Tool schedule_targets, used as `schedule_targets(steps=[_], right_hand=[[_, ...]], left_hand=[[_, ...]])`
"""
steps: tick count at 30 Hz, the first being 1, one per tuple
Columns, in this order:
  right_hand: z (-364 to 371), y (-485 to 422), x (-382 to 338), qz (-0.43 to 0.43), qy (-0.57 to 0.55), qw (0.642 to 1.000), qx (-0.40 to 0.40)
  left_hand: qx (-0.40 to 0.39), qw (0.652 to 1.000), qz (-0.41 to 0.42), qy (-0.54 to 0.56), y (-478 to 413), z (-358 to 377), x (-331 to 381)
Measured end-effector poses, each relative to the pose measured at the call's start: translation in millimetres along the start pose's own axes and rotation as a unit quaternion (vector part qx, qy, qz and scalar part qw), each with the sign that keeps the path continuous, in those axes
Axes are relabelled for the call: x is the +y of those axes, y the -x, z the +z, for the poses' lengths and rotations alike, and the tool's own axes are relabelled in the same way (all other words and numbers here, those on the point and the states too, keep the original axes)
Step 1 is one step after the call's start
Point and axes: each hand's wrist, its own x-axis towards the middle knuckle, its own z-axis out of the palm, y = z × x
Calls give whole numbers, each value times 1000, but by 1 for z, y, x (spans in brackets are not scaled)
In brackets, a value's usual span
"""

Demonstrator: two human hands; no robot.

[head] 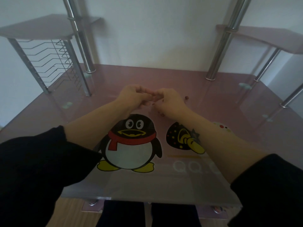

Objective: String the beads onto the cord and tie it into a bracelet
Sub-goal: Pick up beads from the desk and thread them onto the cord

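Head cam looked down on both hands, raised together over the far-middle of the desk. Left hand and right hand were curled, fingertips pinched & meeting at centre, knuckles up. Both pinches were narrow, closed on something very small between them. Prob. the cord end and a bead, but the cord itself was too thin/blurred to see, so what each hand held couldn't be told for sure.

Beads: a few small dark-red ones showed just under the heel of the right hand, partly hidden by it. One more loose bead lay on the glass just right of that hand. So the supply sat to the right & slightly near side of the pinch; right hand was plainly the nearer one for picking up the next bead, left better placed to steady the cord. Cord's axis: can't tell; judged roughly left-right between the fingertips.

No dish, tray or box visible; beads seemed to lie bare on the pink glass desk. Stringing looked under way, not near tying.

Further out: penguin print under the forearms, wire rack at far left, chrome posts behind.
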Motion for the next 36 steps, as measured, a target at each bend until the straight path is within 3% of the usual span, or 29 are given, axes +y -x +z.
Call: schedule_targets(steps=[10, 16, 29, 32, 34, 36], right_hand=[[-1, -5, 6, 75, -109, 990, 44], [-1, -10, 9, 89, -92, 989, 73], [1, -15, 13, 69, -59, 992, 85], [1, -14, 15, 66, -55, 992, 91], [2, -12, 15, 62, -61, 991, 97], [3, -9, 14, 55, -60, 992, 100]], left_hand=[[34, 995, 44, -80, -10, -3, 0], [61, 973, 80, -210, -27, -2, -8], [42, 940, 123, -316, -46, 6, -16], [41, 961, 99, -255, -41, 3, -17], [5, 991, 35, -127, -35, 2, -16], [-29, 999, -28, 1, -27, 1, -15]])
